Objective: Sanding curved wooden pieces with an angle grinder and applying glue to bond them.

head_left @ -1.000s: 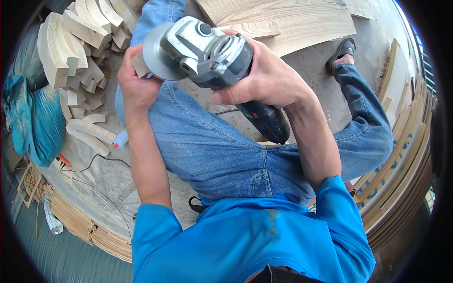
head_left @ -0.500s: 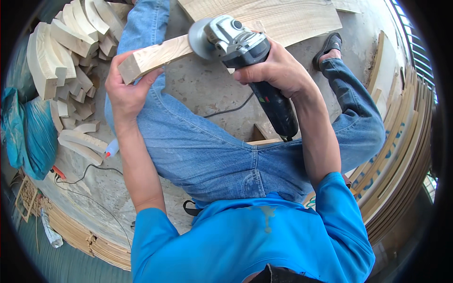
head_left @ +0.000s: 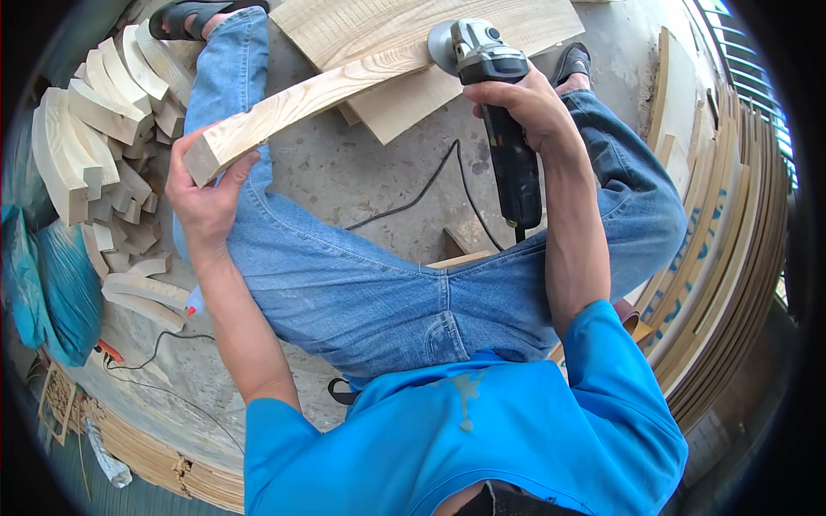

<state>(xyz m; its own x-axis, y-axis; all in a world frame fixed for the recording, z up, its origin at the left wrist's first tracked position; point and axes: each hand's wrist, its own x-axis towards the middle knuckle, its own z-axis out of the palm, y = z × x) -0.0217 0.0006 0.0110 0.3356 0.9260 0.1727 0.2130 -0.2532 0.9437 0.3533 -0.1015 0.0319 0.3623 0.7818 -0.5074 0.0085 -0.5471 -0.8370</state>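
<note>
My left hand (head_left: 206, 193) is closed round the near end of a long, slightly curved wooden piece (head_left: 297, 110), thumb on one side and fingers on the other. The piece slants up and away to the right, its square end toward me. An angle grinder (head_left: 508, 155), grey at the head and black along the body, is gripped in my right hand (head_left: 527, 101). Its round disc (head_left: 441, 47) meets or sits right at the far end of the wood; whether it touches I cannot tell. The fingers under the grinder are partly hidden.
Wide boards (head_left: 404, 95) lie on the concrete floor under the work. Curved wooden pieces (head_left: 112, 95) are piled at the left, beside a blue plastic bag (head_left: 69, 292). A black cord (head_left: 404, 206) trails from the grinder. Long strips (head_left: 714, 267) are stacked at the right.
The grinder has moved away and to the right, along the wood to its far end. My left hand and the near end have shifted left and toward me, showing more of the piece.
</note>
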